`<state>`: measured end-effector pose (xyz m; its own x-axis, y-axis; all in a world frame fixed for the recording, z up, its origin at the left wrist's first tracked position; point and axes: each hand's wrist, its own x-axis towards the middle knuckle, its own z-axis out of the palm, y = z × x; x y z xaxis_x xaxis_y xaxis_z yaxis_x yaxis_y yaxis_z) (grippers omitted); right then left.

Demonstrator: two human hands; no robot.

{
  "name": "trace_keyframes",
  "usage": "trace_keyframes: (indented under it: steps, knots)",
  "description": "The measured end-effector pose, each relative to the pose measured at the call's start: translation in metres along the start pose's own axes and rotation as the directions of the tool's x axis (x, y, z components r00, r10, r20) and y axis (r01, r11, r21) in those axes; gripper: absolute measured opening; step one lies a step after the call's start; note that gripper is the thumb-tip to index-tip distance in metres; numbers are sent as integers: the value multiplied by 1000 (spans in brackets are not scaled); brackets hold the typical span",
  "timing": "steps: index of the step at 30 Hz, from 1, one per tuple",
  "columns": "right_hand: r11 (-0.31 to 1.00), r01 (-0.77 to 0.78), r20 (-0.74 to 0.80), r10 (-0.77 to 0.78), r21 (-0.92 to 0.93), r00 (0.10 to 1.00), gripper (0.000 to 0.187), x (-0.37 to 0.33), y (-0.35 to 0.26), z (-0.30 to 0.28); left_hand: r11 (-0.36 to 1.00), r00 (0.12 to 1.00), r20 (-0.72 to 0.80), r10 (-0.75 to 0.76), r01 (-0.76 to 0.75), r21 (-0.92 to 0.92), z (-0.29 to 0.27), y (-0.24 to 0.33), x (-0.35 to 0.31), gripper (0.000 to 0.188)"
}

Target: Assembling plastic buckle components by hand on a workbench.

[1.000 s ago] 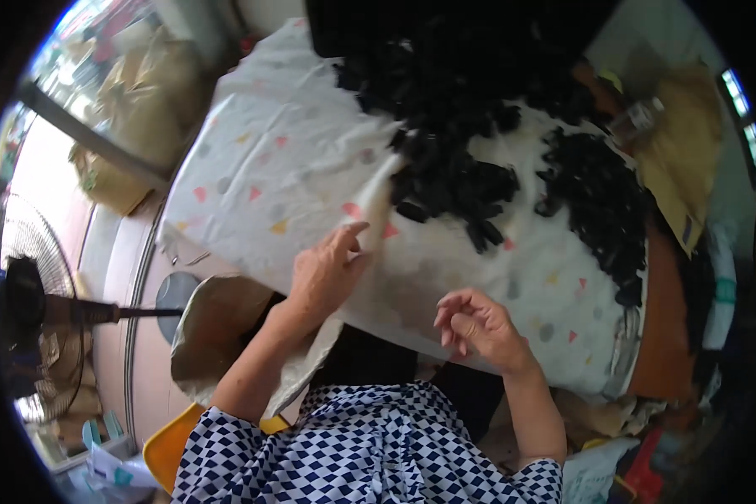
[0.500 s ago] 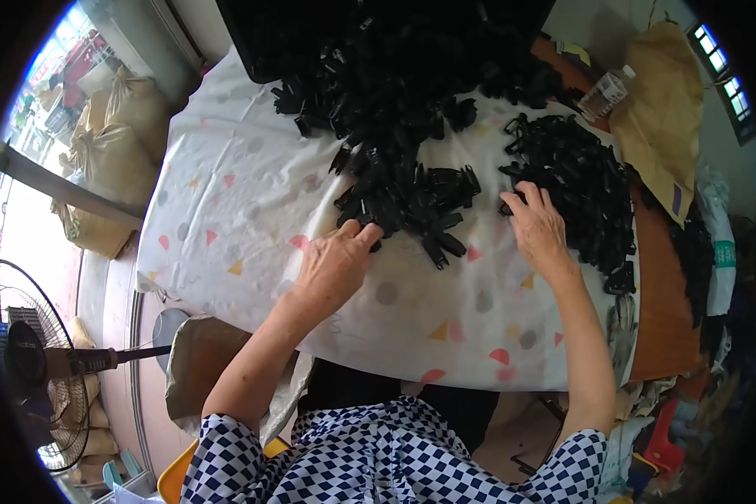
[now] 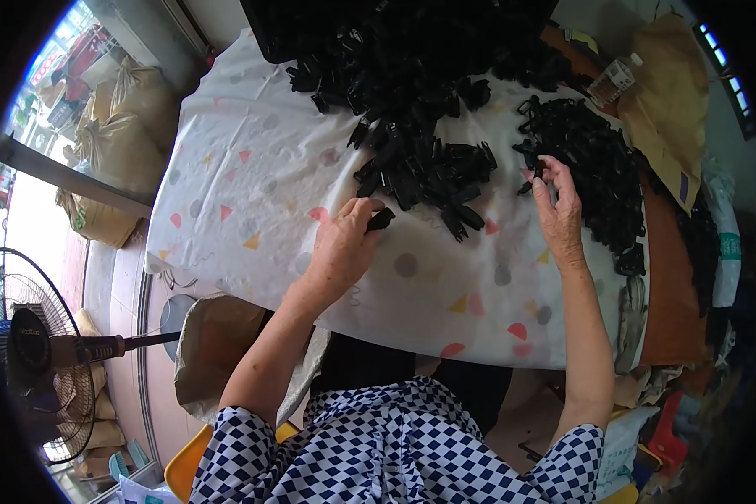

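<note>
The left hand (image 3: 344,241) pinched a black plastic piece (image 3: 381,220) just in front of the middle pile (image 3: 428,172) on the surface (image 3: 252,189). The right hand (image 3: 560,215), fingers curled, was at the side pile (image 3: 592,155), right of the middle pile; grip unclear. A bottle (image 3: 615,81), farther right, bore a printed label.

Bright glare upper left, black-cornered fisheye

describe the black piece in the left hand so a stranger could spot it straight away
On the white patterned tablecloth, find the middle heap of black pieces. Just off its near left edge is the left hand, with one black piece poking out of its grip. Unlike its similar neighbours lying in the heap, this one is held.
</note>
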<state>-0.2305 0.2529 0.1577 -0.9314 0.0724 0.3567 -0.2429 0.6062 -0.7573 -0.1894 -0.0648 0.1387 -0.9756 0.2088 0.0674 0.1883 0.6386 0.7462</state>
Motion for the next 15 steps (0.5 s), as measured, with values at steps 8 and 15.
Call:
trace_keyframes:
  steps: [8, 15]
  knots:
    - [627, -559, 496, 298, 543, 816, 26, -69, -64, 14, 863, 982, 134, -132, 180, -471, 34, 3, -28, 22]
    - [561, -631, 667, 177, 536, 723, 23, -110, -69, 21, 839, 979, 195, -50, 148, -524, 46, 43, -50, 22]
